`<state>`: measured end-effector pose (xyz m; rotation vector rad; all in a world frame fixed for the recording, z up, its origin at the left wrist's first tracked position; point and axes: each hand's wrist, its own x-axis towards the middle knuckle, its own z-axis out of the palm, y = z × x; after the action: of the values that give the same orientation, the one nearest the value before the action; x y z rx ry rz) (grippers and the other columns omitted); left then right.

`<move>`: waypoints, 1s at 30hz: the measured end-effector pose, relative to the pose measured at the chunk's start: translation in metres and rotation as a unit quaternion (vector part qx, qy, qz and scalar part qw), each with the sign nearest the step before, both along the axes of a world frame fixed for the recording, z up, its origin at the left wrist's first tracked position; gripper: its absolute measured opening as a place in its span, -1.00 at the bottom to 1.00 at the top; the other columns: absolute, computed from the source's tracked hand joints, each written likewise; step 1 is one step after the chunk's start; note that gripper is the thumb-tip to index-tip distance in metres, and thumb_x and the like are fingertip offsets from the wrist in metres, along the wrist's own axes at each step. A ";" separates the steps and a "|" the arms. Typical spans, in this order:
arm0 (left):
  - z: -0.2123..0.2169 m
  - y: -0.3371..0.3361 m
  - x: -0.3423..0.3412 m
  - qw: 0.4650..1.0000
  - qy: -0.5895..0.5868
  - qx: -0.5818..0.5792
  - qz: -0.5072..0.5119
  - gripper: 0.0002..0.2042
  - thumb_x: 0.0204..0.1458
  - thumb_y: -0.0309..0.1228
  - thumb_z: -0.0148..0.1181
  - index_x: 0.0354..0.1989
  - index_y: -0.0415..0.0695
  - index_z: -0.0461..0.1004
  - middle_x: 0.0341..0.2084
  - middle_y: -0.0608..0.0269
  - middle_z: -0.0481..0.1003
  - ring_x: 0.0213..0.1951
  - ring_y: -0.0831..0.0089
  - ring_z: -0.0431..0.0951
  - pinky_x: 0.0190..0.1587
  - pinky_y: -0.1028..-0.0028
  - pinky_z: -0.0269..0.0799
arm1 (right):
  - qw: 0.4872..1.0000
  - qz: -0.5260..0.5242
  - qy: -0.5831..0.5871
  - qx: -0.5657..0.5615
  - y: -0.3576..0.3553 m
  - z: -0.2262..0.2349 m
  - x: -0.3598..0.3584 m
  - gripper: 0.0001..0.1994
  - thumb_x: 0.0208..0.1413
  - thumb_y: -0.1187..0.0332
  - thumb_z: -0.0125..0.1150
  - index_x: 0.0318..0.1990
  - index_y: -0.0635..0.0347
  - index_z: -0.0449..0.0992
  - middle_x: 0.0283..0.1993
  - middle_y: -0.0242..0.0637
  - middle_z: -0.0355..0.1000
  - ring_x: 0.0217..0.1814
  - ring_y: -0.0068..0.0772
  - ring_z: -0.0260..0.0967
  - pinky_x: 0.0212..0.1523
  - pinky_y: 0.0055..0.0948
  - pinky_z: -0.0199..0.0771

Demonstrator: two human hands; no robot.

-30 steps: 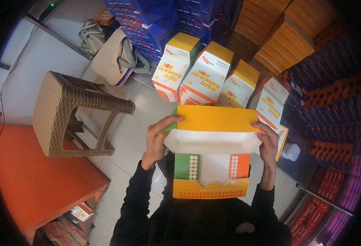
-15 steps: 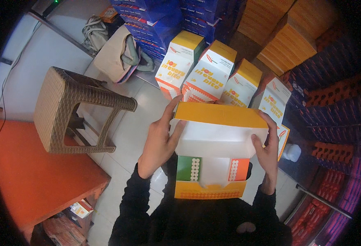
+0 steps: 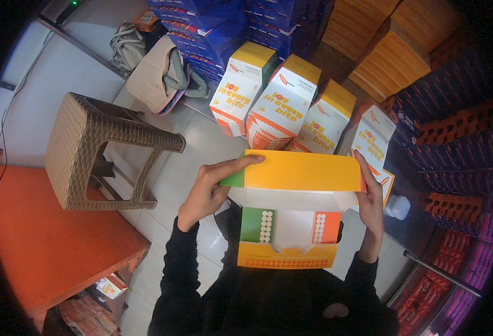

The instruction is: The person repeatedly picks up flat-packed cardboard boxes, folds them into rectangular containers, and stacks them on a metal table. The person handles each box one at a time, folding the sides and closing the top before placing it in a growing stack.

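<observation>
Carton (image 3: 297,213) of yellow card, still open on its upper side, sits in front of your chest between both hands, above the tiled floor (image 3: 168,185); your left hand (image 3: 210,190) clasps its left end with the fingers laid along the top edge of the long yellow flap (image 3: 305,171), and your right hand (image 3: 369,196) grips the right end, fingers curled over that flap's corner. To fold it well, I judge you should keep both thumbs low on the end walls, press the yellow flap down evenly along its crease, and tuck the green side flap (image 3: 257,224) and the orange side flap (image 3: 326,227) inward first so that nothing buckles. Count what is about you: one carton in hand, two side flaps showing inside it, four finished cartons (image 3: 283,103) standing in a row on the floor just beyond it, one woven brown stool (image 3: 92,148) to your left, one orange table (image 3: 45,246) at the lower left, and one white bottle (image 3: 397,207) near your right wrist
</observation>
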<state>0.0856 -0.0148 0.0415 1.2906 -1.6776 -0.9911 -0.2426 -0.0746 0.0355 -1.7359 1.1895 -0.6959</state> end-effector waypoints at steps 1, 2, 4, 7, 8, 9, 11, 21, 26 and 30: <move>-0.001 -0.001 0.002 1.000 0.007 0.010 -0.008 -0.33 -0.33 -0.85 -0.15 0.07 -0.11 0.43 -0.11 -0.05 0.51 -0.08 0.11 0.55 0.02 0.34 0.39 | 1.000 -0.001 0.002 0.002 0.001 -0.001 -0.002 -0.40 0.04 0.58 -0.03 0.32 0.25 0.12 0.36 -0.15 0.12 0.41 -0.32 0.02 0.36 -0.34 -0.08; -0.002 -0.002 0.005 0.999 0.019 0.020 -0.021 -0.33 -0.33 -0.85 -0.15 0.07 -0.11 0.43 -0.12 -0.04 0.51 -0.08 0.12 0.56 0.02 0.34 0.39 | 1.000 0.000 0.005 -0.004 0.000 -0.002 -0.003 -0.40 0.04 0.58 -0.02 0.32 0.25 0.12 0.36 -0.15 0.12 0.40 -0.32 0.02 0.36 -0.34 -0.07; -0.004 -0.005 0.011 0.998 0.033 0.031 -0.043 -0.34 -0.32 -0.84 -0.12 0.08 -0.11 0.43 -0.13 -0.04 0.52 -0.09 0.14 0.56 0.01 0.35 0.39 | 1.000 0.013 0.002 -0.013 0.000 -0.002 -0.004 -0.38 0.02 0.58 -0.01 0.32 0.25 0.12 0.35 -0.15 0.13 0.40 -0.32 0.03 0.36 -0.34 -0.06; -0.006 -0.009 0.015 0.998 0.031 0.033 -0.051 -0.38 -0.24 -0.81 -0.05 0.11 -0.12 0.40 -0.12 -0.03 0.52 -0.10 0.18 0.57 0.01 0.36 0.40 | 0.999 0.020 -0.032 -0.009 -0.002 -0.001 -0.002 -0.38 0.05 0.55 0.02 0.33 0.24 0.10 0.37 -0.16 0.10 0.38 -0.32 0.05 0.34 -0.35 -0.03; -0.006 -0.009 0.014 0.998 0.023 0.036 -0.041 -0.41 -0.19 -0.79 -0.03 0.13 -0.13 0.38 -0.10 -0.02 0.51 -0.09 0.20 0.57 0.01 0.36 0.40 | 0.999 0.010 -0.040 -0.002 -0.002 -0.001 0.001 -0.39 0.06 0.53 0.02 0.33 0.24 0.10 0.37 -0.16 0.10 0.37 -0.32 0.06 0.34 -0.36 -0.02; -0.005 -0.009 0.011 0.999 0.025 0.028 -0.034 -0.43 -0.14 -0.78 0.00 0.14 -0.13 0.37 -0.07 -0.02 0.50 -0.09 0.21 0.56 0.01 0.36 0.41 | 0.998 -0.012 -0.055 0.008 -0.001 0.000 0.004 -0.40 0.07 0.52 0.03 0.32 0.24 0.10 0.37 -0.16 0.10 0.37 -0.32 0.08 0.33 -0.36 -0.01; -0.002 -0.009 0.000 0.999 0.006 0.020 0.037 -0.38 -0.07 -0.64 0.12 0.25 -0.10 0.20 0.06 -0.07 0.39 -0.01 0.17 0.51 0.02 0.35 0.42 | 0.997 -0.049 -0.054 -0.005 0.000 0.001 0.012 -0.42 0.09 0.53 0.01 0.31 0.26 0.11 0.34 -0.14 0.13 0.35 -0.30 0.10 0.32 -0.37 0.01; 0.001 0.029 -0.063 0.960 -0.091 0.141 0.222 0.35 -0.37 -0.30 0.54 0.31 -0.19 -0.65 0.07 -0.26 0.26 -0.04 0.02 0.45 0.00 0.22 0.42 | 0.984 -0.157 -0.073 -0.042 -0.004 0.007 0.035 -0.39 0.10 0.49 0.09 0.31 0.21 0.03 0.20 -0.01 0.24 0.26 -0.23 0.18 0.19 -0.30 0.19; -0.011 0.034 -0.066 0.959 -0.027 0.145 0.243 0.20 -0.25 -0.39 0.43 0.31 -0.24 -0.58 -0.13 -0.22 0.39 -0.17 -0.02 0.52 -0.05 0.20 0.45 | 0.975 -0.193 -0.096 -0.052 0.020 0.001 0.057 -0.03 -0.07 0.39 0.35 0.38 0.15 -0.27 0.30 0.00 0.07 0.20 -0.17 0.24 0.06 -0.24 0.35; -0.012 0.037 -0.073 0.960 -0.029 0.091 0.265 0.14 -0.20 -0.44 0.38 0.31 -0.25 -0.57 -0.11 -0.21 0.37 -0.12 0.04 0.50 -0.02 0.22 0.42 | 0.980 -0.169 0.064 -0.081 0.043 -0.002 0.076 0.12 -0.19 0.34 0.46 0.38 0.05 -0.37 0.28 0.06 0.10 0.20 -0.10 0.24 0.13 -0.22 0.32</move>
<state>0.0126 0.0224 0.0298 1.7834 -1.1945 -0.7934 -0.1663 -0.0312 0.0338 -1.7495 1.5777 -0.9138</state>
